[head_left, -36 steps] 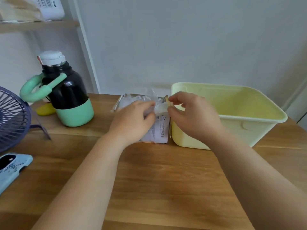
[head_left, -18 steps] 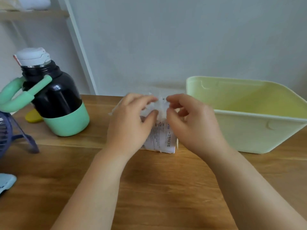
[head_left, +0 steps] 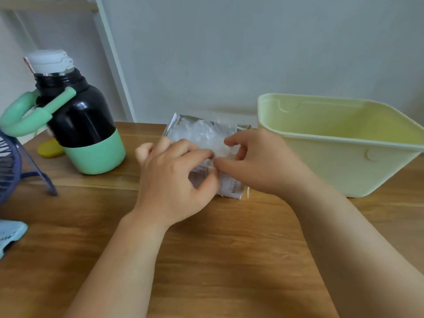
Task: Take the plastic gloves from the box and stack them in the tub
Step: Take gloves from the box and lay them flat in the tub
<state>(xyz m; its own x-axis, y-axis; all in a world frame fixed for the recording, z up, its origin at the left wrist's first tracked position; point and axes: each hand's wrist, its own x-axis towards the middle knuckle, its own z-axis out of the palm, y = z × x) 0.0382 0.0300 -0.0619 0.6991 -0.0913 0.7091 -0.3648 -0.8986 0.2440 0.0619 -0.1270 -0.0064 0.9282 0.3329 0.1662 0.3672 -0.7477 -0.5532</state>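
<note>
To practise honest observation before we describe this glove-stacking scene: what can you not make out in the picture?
All in the head view:
- Print on the box: mostly covered by the left hand and right hand; the rest is too small.
- The tub bottom: hidden by its near wall.
- Whether either hand pinches the gloves: clear plastic, blurred.
- The fan and the blue item: cut off by the left edge.
</note>
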